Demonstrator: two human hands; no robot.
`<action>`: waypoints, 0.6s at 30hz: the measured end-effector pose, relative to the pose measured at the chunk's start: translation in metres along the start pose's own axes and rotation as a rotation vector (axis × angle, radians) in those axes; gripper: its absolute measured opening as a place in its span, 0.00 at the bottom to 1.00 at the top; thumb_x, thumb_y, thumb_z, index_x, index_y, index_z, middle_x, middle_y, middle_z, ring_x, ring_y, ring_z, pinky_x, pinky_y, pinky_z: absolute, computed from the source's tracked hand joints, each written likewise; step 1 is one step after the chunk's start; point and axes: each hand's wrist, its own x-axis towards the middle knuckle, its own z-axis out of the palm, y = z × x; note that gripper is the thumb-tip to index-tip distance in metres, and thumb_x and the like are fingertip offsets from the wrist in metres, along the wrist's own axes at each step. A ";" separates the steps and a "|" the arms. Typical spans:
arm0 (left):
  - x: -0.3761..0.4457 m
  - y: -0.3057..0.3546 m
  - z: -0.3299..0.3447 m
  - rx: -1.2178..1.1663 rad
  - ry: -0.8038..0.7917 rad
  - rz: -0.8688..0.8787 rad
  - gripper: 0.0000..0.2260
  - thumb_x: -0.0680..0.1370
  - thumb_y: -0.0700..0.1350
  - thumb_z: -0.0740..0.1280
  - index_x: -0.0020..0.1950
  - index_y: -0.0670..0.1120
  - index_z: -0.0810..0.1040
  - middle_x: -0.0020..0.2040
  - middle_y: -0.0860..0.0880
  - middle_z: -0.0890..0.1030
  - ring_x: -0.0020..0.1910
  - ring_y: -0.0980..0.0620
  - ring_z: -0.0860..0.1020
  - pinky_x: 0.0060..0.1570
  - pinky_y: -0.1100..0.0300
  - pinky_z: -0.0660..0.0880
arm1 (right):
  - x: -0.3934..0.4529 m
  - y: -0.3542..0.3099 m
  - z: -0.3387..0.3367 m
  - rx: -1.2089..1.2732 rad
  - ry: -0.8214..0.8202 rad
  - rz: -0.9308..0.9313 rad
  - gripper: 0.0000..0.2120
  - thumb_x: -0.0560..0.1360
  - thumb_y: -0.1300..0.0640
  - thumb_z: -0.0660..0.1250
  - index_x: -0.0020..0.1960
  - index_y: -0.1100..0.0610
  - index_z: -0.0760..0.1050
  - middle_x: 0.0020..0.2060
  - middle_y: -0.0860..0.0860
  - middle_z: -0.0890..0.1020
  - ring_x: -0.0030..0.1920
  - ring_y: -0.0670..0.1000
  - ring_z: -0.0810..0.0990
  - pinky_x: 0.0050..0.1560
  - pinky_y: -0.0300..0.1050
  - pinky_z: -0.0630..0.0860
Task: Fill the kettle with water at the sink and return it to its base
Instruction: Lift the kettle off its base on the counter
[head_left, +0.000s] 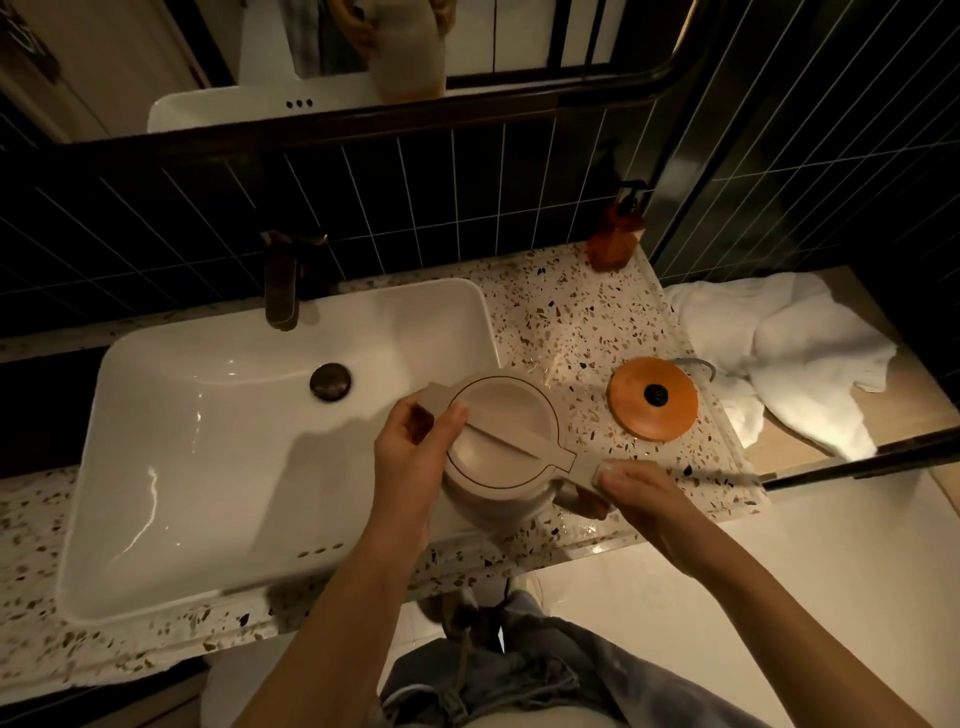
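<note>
A beige kettle (501, 441) with its lid closed is held at the right rim of the white sink (218, 415), partly over the counter. My right hand (639, 499) grips the kettle's handle at its lower right. My left hand (410, 447) is wrapped on the kettle's left side near the spout, thumb resting on the lid. The round orange kettle base (653, 399) lies on the speckled counter (561, 322) to the right of the kettle, with nothing on it. A dark faucet (283, 286) stands behind the sink; no water is running.
An amber soap dispenser (618, 234) stands at the counter's back right corner. White towels (779, 353) lie crumpled on a wooden ledge beyond the counter's right edge. A dark drain plug (331, 381) sits in the basin. Dark tiled wall and a mirror rise behind.
</note>
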 end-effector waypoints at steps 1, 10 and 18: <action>0.000 0.000 0.001 0.008 -0.001 0.002 0.12 0.74 0.45 0.72 0.58 0.49 0.80 0.54 0.51 0.84 0.55 0.54 0.81 0.57 0.58 0.76 | 0.000 -0.002 0.000 -0.006 -0.004 0.004 0.27 0.68 0.34 0.66 0.36 0.60 0.78 0.35 0.64 0.76 0.38 0.61 0.73 0.46 0.50 0.68; -0.010 0.014 -0.002 0.029 0.018 0.031 0.20 0.75 0.46 0.71 0.67 0.50 0.75 0.57 0.54 0.81 0.57 0.57 0.79 0.49 0.68 0.77 | 0.005 -0.006 -0.001 0.044 -0.064 -0.001 0.24 0.70 0.38 0.67 0.36 0.61 0.78 0.36 0.64 0.75 0.40 0.57 0.73 0.46 0.47 0.69; -0.036 0.047 0.020 0.307 0.002 0.364 0.11 0.77 0.44 0.69 0.59 0.51 0.81 0.61 0.59 0.79 0.66 0.66 0.70 0.61 0.74 0.67 | 0.009 -0.010 -0.003 0.022 -0.089 -0.007 0.21 0.71 0.45 0.63 0.33 0.63 0.76 0.33 0.61 0.73 0.35 0.53 0.70 0.40 0.39 0.69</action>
